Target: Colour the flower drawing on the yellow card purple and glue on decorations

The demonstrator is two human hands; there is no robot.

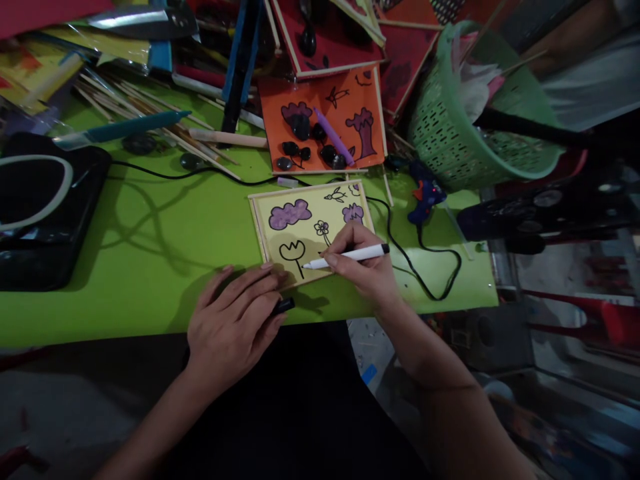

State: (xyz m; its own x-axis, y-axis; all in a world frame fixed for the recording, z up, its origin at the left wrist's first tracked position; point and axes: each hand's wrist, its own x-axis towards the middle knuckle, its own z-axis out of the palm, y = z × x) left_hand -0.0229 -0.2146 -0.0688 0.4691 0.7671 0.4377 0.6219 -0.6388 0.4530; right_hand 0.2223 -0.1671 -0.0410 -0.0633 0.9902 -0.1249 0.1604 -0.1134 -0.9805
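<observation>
Fingers of the right hand [367, 267] are closed around a slim white marker [357, 254] with a black end. Its tip points left, right by the stem of a black tulip drawn on the yellow picture card [279, 237]. Thin wooden sticks edge the card, which lies flat near the front of the bright green tabletop [150, 267]. It also shows a purple cloud, a small flower and a bird. The left hand [237, 323] rests at the card's near left corner, and its thumb and a finger pinch a small black cap [283, 306].

Just past the card lies an orange picture card [320, 157], with a purple marker [334, 137] and shiny dark stones [300, 126] on it. To the right sit a dark blue glue gun [424, 193] and, farther back, a green plastic basket [433, 127] full of holes. Thin wooden sticks [113, 100] lie in a messy pile at the far left.
</observation>
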